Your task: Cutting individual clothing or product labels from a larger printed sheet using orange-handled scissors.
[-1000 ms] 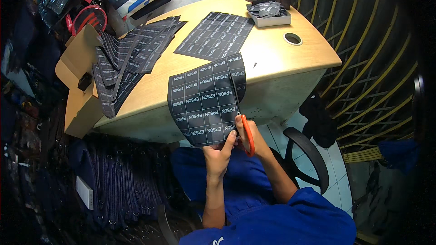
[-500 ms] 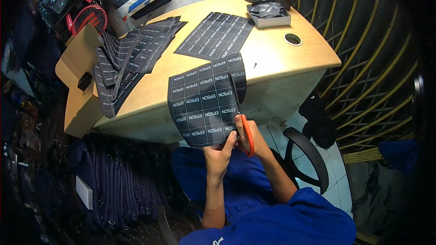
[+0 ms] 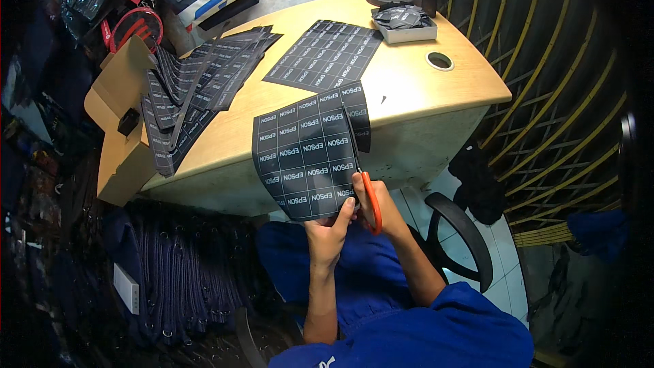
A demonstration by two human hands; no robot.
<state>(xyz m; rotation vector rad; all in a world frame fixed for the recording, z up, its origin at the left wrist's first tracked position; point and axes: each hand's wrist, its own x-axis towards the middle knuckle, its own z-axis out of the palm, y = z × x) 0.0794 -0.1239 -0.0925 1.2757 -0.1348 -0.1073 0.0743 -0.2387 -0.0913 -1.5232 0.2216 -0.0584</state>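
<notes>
Fingers (image 3: 344, 212) of the left hand (image 3: 327, 235): pinched on the lower edge of a black label sheet (image 3: 303, 157), held up in the air between the person and the surface (image 3: 409, 88); fingers of the right hand (image 3: 381, 208): closed through the orange handles of scissors (image 3: 371, 201), blades at the sheet's right side, where one column already hangs as a part-cut strip (image 3: 359, 116). Surface: curved, light wood, well apart from the held sheet. On it: a fan of cut black strips (image 3: 197, 88) at left, one whole label sheet (image 3: 325, 54) flat near the middle, a small tray of cut labels (image 3: 405, 24) at the far edge, a round cable hole (image 3: 439, 60). Risk, as judged: unsupported, the sheet may bow and the cut stray off the white grid line into a label; the dangling strip may tear free.
</notes>
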